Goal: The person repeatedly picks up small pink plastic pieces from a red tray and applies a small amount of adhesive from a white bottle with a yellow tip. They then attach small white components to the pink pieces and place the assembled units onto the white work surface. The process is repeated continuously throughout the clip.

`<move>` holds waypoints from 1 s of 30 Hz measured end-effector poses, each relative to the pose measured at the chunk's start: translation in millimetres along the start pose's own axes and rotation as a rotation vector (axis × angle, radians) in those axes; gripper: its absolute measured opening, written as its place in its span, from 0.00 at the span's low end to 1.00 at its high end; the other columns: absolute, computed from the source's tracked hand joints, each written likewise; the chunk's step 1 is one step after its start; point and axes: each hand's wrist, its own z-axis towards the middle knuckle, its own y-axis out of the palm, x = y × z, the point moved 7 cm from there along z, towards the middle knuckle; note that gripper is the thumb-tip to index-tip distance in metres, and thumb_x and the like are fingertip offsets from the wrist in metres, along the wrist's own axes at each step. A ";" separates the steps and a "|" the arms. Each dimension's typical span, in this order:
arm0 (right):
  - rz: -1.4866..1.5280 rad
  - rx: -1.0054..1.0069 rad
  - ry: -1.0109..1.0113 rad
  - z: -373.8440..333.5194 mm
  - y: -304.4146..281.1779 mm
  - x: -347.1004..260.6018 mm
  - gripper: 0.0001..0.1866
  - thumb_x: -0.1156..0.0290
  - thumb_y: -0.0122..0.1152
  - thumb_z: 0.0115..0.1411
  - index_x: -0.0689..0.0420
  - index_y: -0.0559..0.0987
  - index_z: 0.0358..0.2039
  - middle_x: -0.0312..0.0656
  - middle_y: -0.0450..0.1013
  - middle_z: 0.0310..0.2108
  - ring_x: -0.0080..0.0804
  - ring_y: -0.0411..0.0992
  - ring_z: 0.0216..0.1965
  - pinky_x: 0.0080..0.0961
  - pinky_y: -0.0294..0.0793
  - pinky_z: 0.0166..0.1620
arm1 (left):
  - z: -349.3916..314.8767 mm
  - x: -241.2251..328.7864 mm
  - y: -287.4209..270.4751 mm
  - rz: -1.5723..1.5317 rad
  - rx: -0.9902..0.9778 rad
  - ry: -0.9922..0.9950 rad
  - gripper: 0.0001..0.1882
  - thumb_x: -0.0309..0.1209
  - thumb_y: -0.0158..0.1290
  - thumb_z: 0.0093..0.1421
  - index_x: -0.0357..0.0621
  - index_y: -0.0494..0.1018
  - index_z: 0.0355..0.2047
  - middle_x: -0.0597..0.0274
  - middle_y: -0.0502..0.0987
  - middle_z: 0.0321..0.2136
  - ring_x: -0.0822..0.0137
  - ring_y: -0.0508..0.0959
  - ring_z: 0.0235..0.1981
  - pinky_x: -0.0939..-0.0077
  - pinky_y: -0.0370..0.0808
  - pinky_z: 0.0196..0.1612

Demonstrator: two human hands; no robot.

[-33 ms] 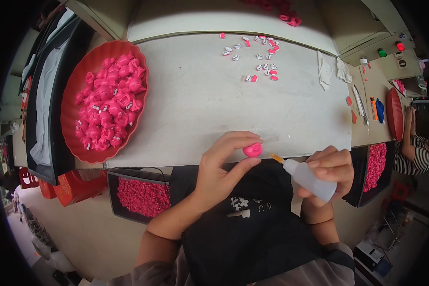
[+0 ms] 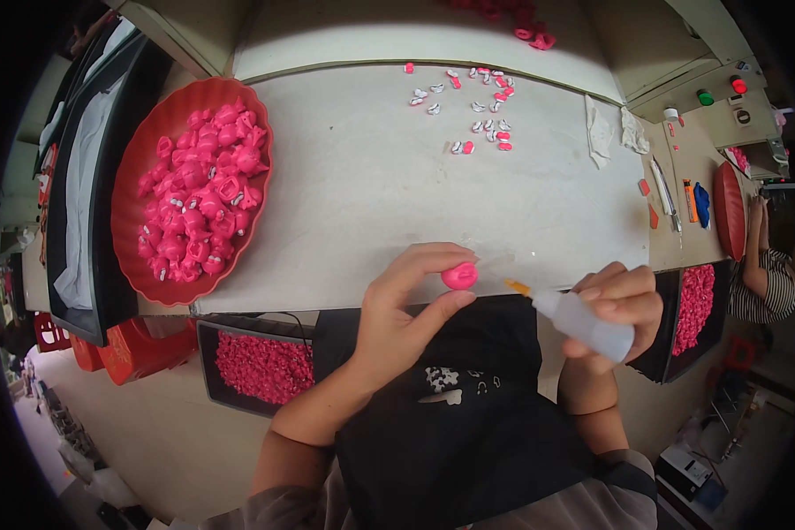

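Note:
My left hand (image 2: 404, 309) pinches a small rounded pink plastic piece (image 2: 459, 276) between thumb and fingers, just over the front edge of the table. To its right, my right hand (image 2: 623, 309) is wrapped round a translucent squeeze bottle (image 2: 585, 325). The bottle lies tilted, its orange-based needle tip (image 2: 518, 287) aimed toward the pink piece, with a gap between them. Farther back on the grey tabletop (image 2: 371, 194), several small white and pink parts (image 2: 490, 106) lie scattered.
A red scalloped bowl (image 2: 125, 221) heaped with pink pieces stands at the left. Dark bins of pink parts (image 2: 261, 360) sit below the table on both sides. White tissues (image 2: 598, 132), tweezers (image 2: 667, 196) and an orange tube (image 2: 690, 201) lie right. A person in stripes (image 2: 773, 287) sits at far right.
The bottle in my right hand has drawn back to the right, so its tip is away from the pink piece. My left hand has shifted slightly left with the piece.

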 end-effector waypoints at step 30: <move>-0.007 -0.393 0.326 30.2 76.7 44.7 0.09 0.83 0.65 0.43 0.60 0.78 0.27 0.40 0.70 0.30 0.25 0.70 0.27 0.17 0.69 0.27 | -0.2 15.9 -26.3 0.246 0.077 0.122 0.14 0.21 0.59 0.45 0.37 0.73 0.34 0.55 0.74 0.33 0.62 0.75 0.34 0.75 0.72 0.37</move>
